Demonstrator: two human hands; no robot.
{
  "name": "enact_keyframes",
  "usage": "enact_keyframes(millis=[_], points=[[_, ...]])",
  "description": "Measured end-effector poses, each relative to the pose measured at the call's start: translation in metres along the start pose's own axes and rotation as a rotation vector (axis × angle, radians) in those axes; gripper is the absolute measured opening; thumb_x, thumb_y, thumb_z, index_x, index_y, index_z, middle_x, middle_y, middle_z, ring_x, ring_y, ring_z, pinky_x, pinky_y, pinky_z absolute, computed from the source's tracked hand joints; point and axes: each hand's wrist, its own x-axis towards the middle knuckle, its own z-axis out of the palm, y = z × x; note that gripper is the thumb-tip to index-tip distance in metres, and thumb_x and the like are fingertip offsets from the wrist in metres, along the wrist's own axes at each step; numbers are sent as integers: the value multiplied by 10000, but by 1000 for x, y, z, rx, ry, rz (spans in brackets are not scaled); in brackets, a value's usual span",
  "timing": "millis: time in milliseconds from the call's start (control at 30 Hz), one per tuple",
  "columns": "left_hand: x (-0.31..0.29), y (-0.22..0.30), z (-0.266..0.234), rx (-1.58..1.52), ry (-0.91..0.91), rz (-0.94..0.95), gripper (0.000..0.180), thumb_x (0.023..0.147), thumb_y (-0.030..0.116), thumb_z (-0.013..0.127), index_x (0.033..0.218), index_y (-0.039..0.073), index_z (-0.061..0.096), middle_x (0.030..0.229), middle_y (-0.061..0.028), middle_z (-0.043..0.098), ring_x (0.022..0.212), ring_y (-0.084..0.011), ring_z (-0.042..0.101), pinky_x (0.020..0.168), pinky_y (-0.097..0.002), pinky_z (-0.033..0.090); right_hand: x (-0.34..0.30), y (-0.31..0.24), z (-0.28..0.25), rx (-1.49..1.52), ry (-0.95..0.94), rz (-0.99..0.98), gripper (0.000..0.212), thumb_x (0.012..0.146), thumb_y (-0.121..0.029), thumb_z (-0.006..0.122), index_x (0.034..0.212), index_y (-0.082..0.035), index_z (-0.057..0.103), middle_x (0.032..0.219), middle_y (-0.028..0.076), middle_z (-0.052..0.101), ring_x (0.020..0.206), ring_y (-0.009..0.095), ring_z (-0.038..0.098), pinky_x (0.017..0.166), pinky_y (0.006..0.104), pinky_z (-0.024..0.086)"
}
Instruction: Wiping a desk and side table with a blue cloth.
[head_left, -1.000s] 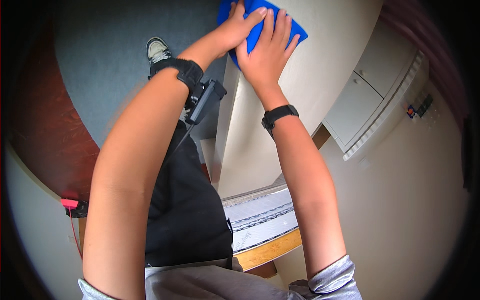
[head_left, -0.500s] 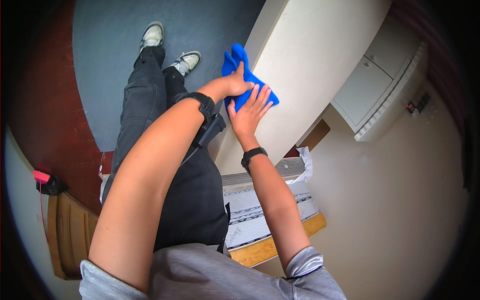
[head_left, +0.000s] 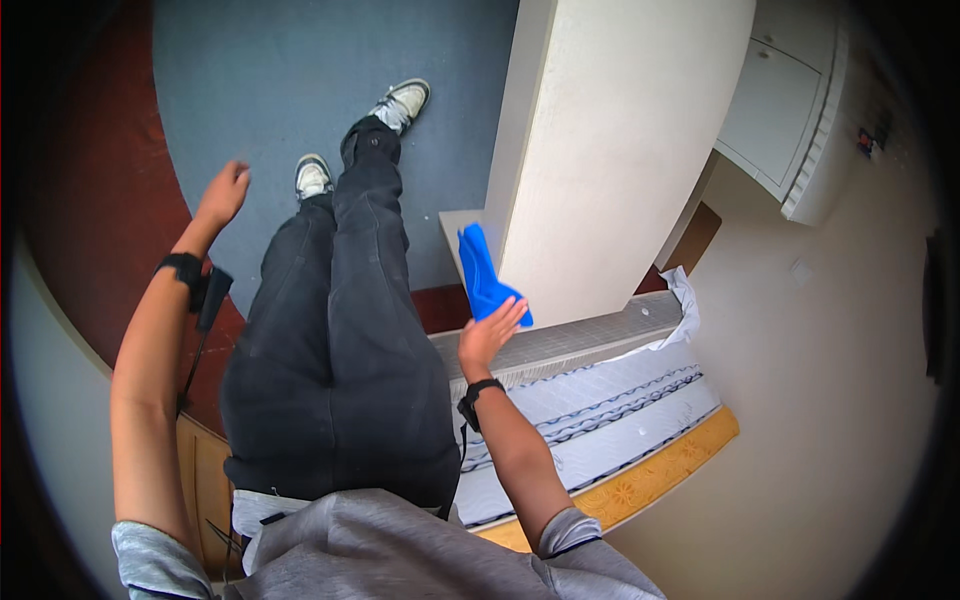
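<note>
A folded blue cloth (head_left: 478, 265) lies at the lower left edge of a tall off-white cabinet (head_left: 620, 150), part of it hanging past the edge. My right hand (head_left: 488, 335) is on the cloth's near end, fingers stretched over it and holding it against the cabinet. My left hand (head_left: 222, 195) is off to the left, above the floor and well apart from the cloth. Its fingers are loosely curled, and nothing shows in them. Both wrists wear black bands.
A mattress (head_left: 620, 400) with a patterned yellow side stands near the cabinet's base. Beyond the cabinet is a white cupboard (head_left: 775, 110). The floor is grey (head_left: 270, 80), with dark red (head_left: 100, 130) on the left. A brown wooden piece (head_left: 203, 470) is at lower left.
My left hand has left the cloth and swung far left. My right hand and the cloth have come nearer, down along the cabinet. My feet have shifted, and the view has turned.
</note>
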Motion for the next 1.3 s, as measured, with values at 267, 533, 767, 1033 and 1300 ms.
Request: enact_keyframes(millis=[267, 533, 767, 1033, 1300], points=[[-173, -40, -44, 91, -92, -193, 335, 983, 285, 498, 1087, -21, 587, 1086, -313, 655, 1053, -473, 623, 902, -511, 506, -108, 180, 35, 135, -978, 305, 335, 864, -72, 528, 1152, -19, 690, 1103, 215, 720, 1015, 407, 698, 857, 485, 549], [-257, 58, -48, -213, -332, -221, 425, 959, 337, 529, 1218, 18, 636, 1184, -245, 677, 1130, -384, 640, 965, -417, 489, -74, 133, -91, 971, -541, 373, 342, 883, -8, 464, 1135, -32, 695, 932, 124, 718, 823, 241, 698, 746, 406, 557], [-268, 202, -142, -183, -536, -387, 558, 951, 430, 519, 1351, 46, 577, 1350, -220, 605, 1261, -381, 568, 1051, -485, 445, 29, 16, -225, 975, -512, -74, 487, 790, 37, 450, 1251, 4, 604, 1018, 119, 679, 945, 247, 653, 846, 377, 523], [-204, 218, -173, -266, -249, -137, 615, 982, 555, 427, 1405, 122, 535, 1349, -190, 589, 1167, -364, 593, 999, -505, 472, 190, -151, -359, 826, -629, -276, 396, 789, 9, 497, 1153, 5, 654, 951, 110, 685, 919, 248, 661, 824, 393, 532], [-128, 154, -81, -865, 4, -524, 515, 920, 391, 452, 1235, 36, 652, 1213, -168, 671, 1120, -284, 614, 961, -447, 450, 294, -324, -416, 358, -700, -801, 497, 846, -26, 598, 1343, -8, 590, 1180, 116, 683, 1100, 237, 631, 1016, 390, 465]])
